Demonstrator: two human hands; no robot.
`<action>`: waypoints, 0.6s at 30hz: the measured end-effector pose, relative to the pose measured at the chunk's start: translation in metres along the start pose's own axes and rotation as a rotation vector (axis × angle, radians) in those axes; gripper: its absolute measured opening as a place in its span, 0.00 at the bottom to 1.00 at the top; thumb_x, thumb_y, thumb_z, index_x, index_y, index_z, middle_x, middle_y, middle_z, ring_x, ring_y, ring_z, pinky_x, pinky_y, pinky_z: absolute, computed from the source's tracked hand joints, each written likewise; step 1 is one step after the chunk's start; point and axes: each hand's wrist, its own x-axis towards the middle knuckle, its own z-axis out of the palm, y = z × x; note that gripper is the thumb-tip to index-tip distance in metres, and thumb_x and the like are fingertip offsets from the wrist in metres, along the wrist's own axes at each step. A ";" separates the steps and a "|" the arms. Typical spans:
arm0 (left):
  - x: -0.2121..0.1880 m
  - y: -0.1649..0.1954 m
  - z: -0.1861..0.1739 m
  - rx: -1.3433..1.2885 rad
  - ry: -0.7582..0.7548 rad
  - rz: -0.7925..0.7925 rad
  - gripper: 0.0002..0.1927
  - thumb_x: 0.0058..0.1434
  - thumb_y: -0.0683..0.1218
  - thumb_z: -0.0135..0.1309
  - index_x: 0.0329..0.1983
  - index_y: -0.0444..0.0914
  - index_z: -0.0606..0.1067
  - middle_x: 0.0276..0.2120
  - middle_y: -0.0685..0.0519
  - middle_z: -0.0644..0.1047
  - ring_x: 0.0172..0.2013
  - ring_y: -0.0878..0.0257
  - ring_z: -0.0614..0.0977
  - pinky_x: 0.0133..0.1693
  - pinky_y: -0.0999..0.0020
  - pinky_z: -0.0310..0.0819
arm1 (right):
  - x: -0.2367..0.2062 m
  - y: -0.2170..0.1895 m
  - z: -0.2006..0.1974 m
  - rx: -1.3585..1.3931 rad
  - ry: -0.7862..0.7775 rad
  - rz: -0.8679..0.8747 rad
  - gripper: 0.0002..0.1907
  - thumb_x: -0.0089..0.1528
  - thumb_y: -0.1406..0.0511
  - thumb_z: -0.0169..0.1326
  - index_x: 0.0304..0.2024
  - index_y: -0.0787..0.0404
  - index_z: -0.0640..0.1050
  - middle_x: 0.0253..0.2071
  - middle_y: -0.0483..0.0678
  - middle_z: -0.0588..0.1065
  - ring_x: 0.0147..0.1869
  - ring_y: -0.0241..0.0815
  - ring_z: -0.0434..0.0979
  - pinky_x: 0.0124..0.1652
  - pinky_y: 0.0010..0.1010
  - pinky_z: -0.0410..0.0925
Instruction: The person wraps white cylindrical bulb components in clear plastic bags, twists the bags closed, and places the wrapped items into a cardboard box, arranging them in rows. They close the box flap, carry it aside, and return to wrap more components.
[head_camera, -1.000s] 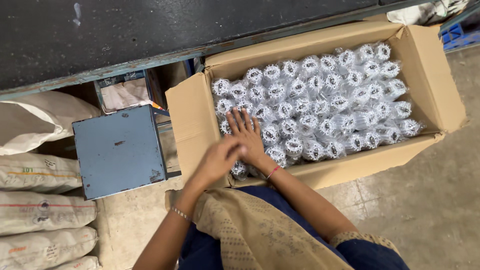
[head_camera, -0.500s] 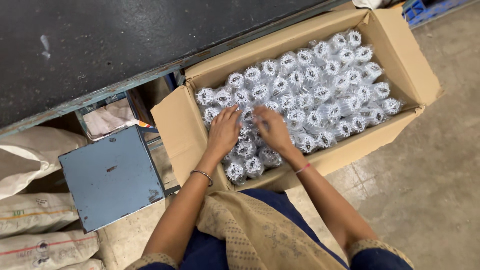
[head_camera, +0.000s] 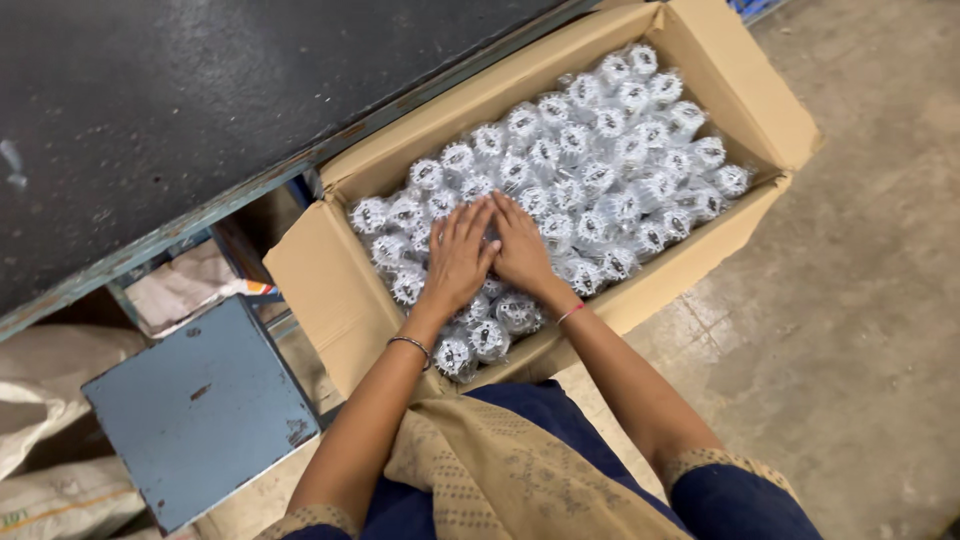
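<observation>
Both hands drawn together since earlier frame: left hand (head_camera: 458, 258), right hand (head_camera: 520, 250) flat, fingers spread, side by side, pressing wrapped white parts (head_camera: 600, 170) at cardboard box (head_camera: 330, 290) near-left end.

A dark tabletop (head_camera: 200, 100) with a worn blue edge fills the far left. Near it on the left stands a blue metal stool (head_camera: 200, 410), with pale woven sacks (head_camera: 40, 440) beside it. Grey concrete floor (head_camera: 860, 330) spreads right.
</observation>
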 end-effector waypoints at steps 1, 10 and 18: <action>0.002 0.001 0.003 0.034 -0.022 -0.004 0.32 0.72 0.58 0.42 0.76 0.42 0.59 0.73 0.48 0.62 0.71 0.45 0.60 0.68 0.41 0.42 | 0.002 0.006 -0.006 0.130 -0.011 -0.045 0.37 0.61 0.61 0.54 0.71 0.65 0.63 0.75 0.58 0.59 0.78 0.59 0.57 0.72 0.46 0.53; -0.003 0.000 0.011 0.244 -0.162 -0.002 0.35 0.71 0.66 0.37 0.77 0.47 0.57 0.72 0.50 0.63 0.72 0.45 0.58 0.68 0.41 0.38 | 0.014 0.043 -0.042 -0.044 0.155 0.322 0.31 0.68 0.53 0.54 0.70 0.56 0.67 0.75 0.50 0.61 0.80 0.52 0.57 0.73 0.47 0.52; -0.006 -0.006 0.016 0.231 -0.140 0.000 0.35 0.71 0.66 0.39 0.76 0.45 0.58 0.71 0.50 0.65 0.72 0.47 0.60 0.70 0.43 0.39 | 0.012 0.045 -0.022 -0.250 0.115 0.399 0.40 0.67 0.45 0.45 0.76 0.54 0.54 0.78 0.51 0.54 0.81 0.55 0.46 0.71 0.59 0.42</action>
